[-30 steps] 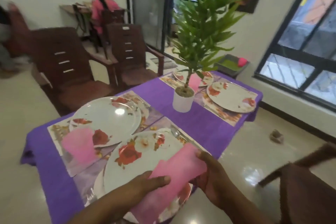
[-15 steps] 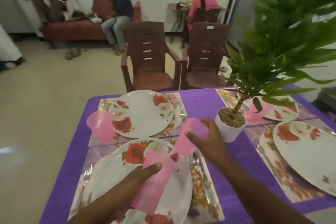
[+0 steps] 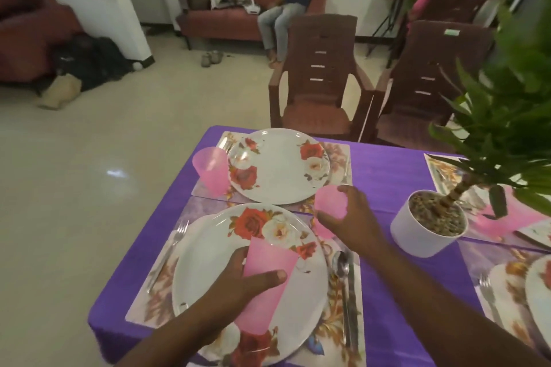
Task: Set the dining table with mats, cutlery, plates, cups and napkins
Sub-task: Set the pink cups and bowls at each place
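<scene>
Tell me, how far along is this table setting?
Mostly laid: mats, the far plate with its cup, and the near plate with fork and spoon are down. In hand: the right hand grips a pink cup beside the near plate; the left hand holds more pink cups. No napkins visible yet.

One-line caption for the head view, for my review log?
Right hand sets a pink cup beside the near floral plate while left hand holds another pink cup over it.

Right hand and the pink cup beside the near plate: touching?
Touching. The head view shows the right hand wrapped over the pink cup, fingers curled around its rim.
</scene>
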